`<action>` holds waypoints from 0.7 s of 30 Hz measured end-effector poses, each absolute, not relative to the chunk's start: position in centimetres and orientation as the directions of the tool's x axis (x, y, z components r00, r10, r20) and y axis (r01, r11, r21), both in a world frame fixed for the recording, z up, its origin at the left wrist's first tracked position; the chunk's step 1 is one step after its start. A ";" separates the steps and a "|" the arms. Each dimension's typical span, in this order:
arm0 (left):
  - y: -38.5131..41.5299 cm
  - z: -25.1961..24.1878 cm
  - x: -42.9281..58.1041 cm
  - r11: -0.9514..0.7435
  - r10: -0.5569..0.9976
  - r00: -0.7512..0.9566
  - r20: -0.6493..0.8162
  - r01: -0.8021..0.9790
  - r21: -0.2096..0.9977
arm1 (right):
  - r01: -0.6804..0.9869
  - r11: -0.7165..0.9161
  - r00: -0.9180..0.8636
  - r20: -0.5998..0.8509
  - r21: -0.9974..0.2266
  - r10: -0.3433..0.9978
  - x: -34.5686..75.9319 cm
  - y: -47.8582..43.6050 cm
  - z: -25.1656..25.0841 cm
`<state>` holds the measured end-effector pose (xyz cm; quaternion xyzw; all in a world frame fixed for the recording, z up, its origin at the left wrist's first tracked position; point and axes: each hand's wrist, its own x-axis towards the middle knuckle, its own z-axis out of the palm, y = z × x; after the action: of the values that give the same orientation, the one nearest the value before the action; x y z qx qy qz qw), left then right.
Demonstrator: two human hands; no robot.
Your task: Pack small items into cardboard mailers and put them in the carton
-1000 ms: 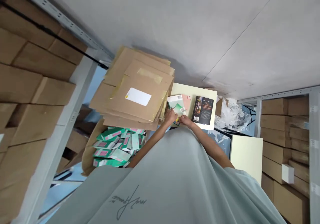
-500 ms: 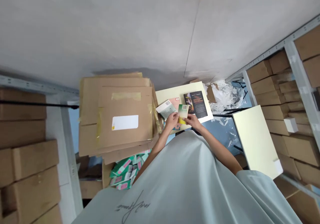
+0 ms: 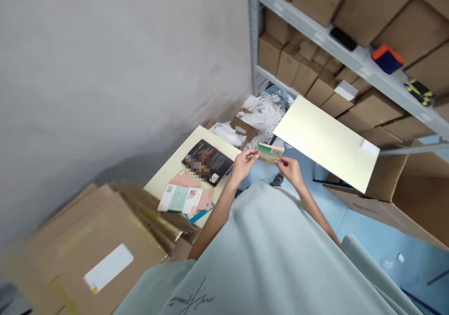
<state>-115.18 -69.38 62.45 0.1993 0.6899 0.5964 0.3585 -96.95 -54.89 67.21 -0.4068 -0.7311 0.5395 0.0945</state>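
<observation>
A small green, white and yellow carton with a barcode on its face is held up in front of my body. My left hand pinches its left end between thumb and fingers. At the lower right corner my right hand grips it the same way. To the left, on a cream table, lie a dark printed book and a white-and-green printed sheet. Pink printed pieces and a blue-edged one lie partly under the sheet.
Stacked flattened cardboard stands at lower left. A second cream tabletop is to the right, beside a large open cardboard box. White paper scraps are heaped by the wall. Shelves of brown boxes stand behind.
My view has turned right. Both hands have carried the carton away from above the table to its right side, and it is now held sideways, with the hands at its two ends.
</observation>
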 end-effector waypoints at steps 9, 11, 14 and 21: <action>-49.8 66.5 -106.0 0.171 0.865 -0.465 -0.188 -0.078 0.982 | 0.236 -0.085 -0.418 -0.180 -0.968 0.890 -85.2 -39.8 69.6; -46.7 67.3 -104.8 0.162 0.882 -0.435 -0.180 -0.077 0.984 | 0.196 -0.089 -0.375 -0.158 -0.977 0.914 -83.8 -37.9 70.1; -43.1 67.6 -103.9 0.135 0.901 -0.397 -0.173 -0.124 0.983 | 0.165 -0.071 -0.317 -0.121 -0.984 0.941 -83.0 -35.8 70.1; -37.9 66.9 -104.8 0.237 0.928 -0.206 -0.309 -0.313 0.920 | 0.119 -0.039 -0.147 -0.056 -0.992 0.988 -84.4 -32.6 68.9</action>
<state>-104.76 -37.87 66.95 0.2808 0.5480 0.5504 0.5638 -84.36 -32.63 68.91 -0.5009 -0.5521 0.5181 0.4193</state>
